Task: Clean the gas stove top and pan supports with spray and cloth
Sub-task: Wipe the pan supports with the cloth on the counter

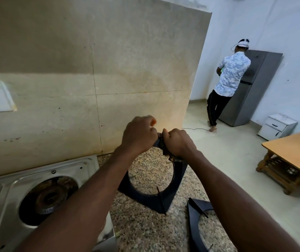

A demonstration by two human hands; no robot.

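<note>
A black square pan support (177, 180) stands tilted on its lower edge on the speckled granite counter (145, 231). My left hand (139, 134) grips its top edge. Beside it, my right hand (179, 142) is closed on a dark crumpled cloth (165, 150) pressed against the same top edge. A second black pan support (197, 222) lies flat on the counter at the lower right. The steel gas stove top (5, 202) sits at the lower left, its burner (48, 199) bare and dirty. No spray bottle is visible.
A stained beige wall (91, 70) rises right behind the counter. To the right the floor opens out, with a wooden table (294, 155), a small white cabinet (276, 127), and another person (229, 79) standing at a grey fridge (258, 91).
</note>
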